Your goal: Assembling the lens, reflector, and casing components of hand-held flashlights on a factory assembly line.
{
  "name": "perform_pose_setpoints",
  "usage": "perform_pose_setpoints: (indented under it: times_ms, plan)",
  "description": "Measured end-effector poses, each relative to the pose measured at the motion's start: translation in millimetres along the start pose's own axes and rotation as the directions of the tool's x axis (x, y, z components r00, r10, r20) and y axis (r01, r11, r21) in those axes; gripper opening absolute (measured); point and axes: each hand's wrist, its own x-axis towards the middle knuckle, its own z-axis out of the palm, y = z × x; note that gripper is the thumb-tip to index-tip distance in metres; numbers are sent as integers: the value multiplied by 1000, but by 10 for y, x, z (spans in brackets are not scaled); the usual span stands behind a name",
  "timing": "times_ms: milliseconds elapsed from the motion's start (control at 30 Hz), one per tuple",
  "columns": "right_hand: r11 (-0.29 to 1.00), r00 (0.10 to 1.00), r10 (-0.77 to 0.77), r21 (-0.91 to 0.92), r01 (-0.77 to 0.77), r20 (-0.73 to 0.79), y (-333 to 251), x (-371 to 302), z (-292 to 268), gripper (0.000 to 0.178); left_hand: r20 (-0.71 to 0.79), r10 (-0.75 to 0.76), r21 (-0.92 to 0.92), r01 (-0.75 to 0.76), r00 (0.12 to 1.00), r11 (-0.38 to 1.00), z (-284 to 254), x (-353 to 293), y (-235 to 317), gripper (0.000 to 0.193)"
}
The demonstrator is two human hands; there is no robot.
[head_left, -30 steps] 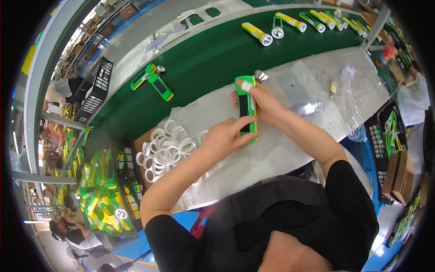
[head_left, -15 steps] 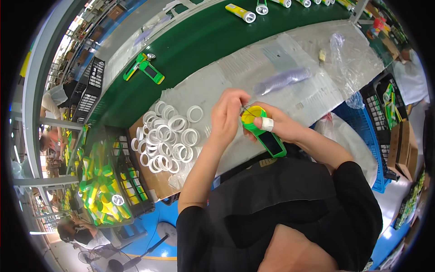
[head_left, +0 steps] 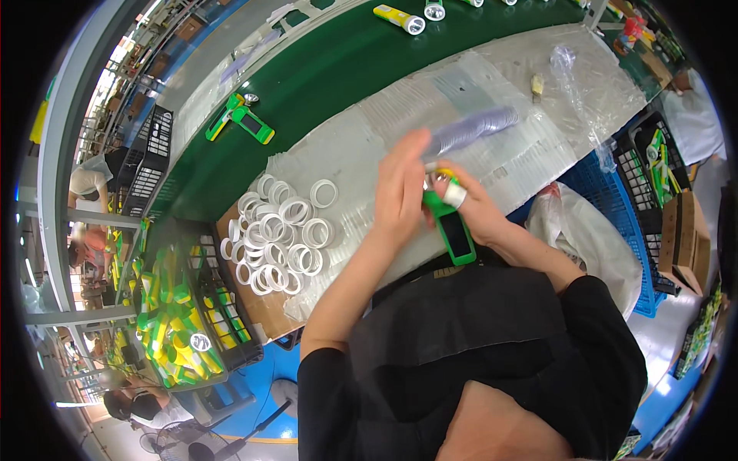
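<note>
My right hand (head_left: pixel 475 201), with white tape round its thumb, is closed round a green and yellow flashlight (head_left: pixel 455 233) with a dark panel on its side. The flashlight's head points away from me, and a shiny silvery part shows at its mouth, partly covered by fingers. Against the left side of that head is my left hand (head_left: pixel 398 188), its fingers stretched out and slightly blurred. Whether anything small is behind them is hidden. Several white rings (head_left: pixel 280 234) lie in a loose pile to the left. Beyond the hands lies a row of stacked clear discs (head_left: pixel 480 129).
A green and yellow flashlight with a stand (head_left: pixel 242 121) lies on the green belt (head_left: pixel 323 77); a yellow flashlight (head_left: pixel 400 19) is farther along it. At left is a bin of green and yellow parts (head_left: pixel 173 338). A white sack (head_left: pixel 588 238) and blue crate (head_left: pixel 626 230) stand at right.
My left hand has gone from pinching a thin dark wire at the flashlight's mouth to stretched fingers beside its head. A silvery part now shows where the yellow opening was. The flashlight has turned more upright.
</note>
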Motion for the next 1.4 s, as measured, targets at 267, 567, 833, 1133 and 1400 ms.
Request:
perform_pose_setpoints:
  times_ms: [267, 567, 833, 1133, 1400]
  plan:
    - [999, 989, -5, 45, 12, -150, -151, -63, -288, 36, 138, -193, 380, 128, 971, 916, 155, 139, -740, 59]
    - [999, 997, 7, -51, -11, -80, -263, -43, -248, 37, 107, -288, 155, 270, 952, 950, -75, 217, -346, 46]
    - [990, 992, 3, -141, 15, 127, -253, 6, 10, 39, 119, -49, 76, 40, 992, 996, -192, -109, 139, 33]
    - [976, 959, 89, -213, -30, 269, -111, 151, 212, 39, -7, 5, -31, -5, 1000, 999, -302, -276, 191, 33]
    - [991, 908, -1, -123, 57, 418, -19, 437, 414, 37, -50, 93, 255, -78, 994, 964, -716, -273, 305, 33]
